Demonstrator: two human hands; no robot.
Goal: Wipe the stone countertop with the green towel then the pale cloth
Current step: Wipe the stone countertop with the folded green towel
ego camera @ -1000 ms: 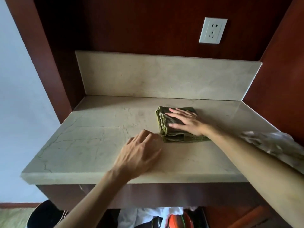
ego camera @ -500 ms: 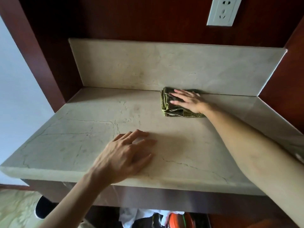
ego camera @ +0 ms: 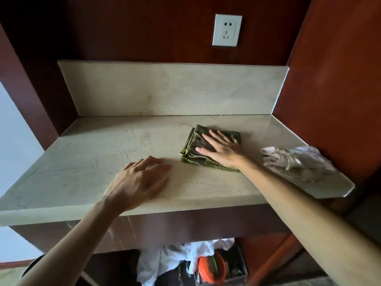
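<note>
the green towel point(ego camera: 198, 149), folded into a thick pad, lies flat on the stone countertop point(ego camera: 86, 162), right of the middle and nearer the back than the front edge. it is pressed down by the right hand point(ego camera: 221, 148), which is laid on top with the palm flat and the fingers spread apart; nothing is pinched or gripped, the cloth is simply held under the open palm. the left hand point(ego camera: 138, 180) is set on bare stone near the front edge, well left of the towel and not touching it, also open with loosely spread fingers, and appears to be used only as a brace. the pale cloth point(ego camera: 296, 162) is left crumpled at the right end of the counter, just beside the right forearm, untouched by either hand. behind the worktop a low stone backsplash point(ego camera: 165, 89) is seen, with a white wall socket point(ego camera: 226, 30) on the dark wood panel above it. the first stage, wiping with the green towel, is judged to be under way, though how much of the surface has been covered cannot be told, since no clear wet or clean trace is visible. the left portion and the front strip may yet need passes. the second stage, with the pale cloth, is not yet begun.
</note>
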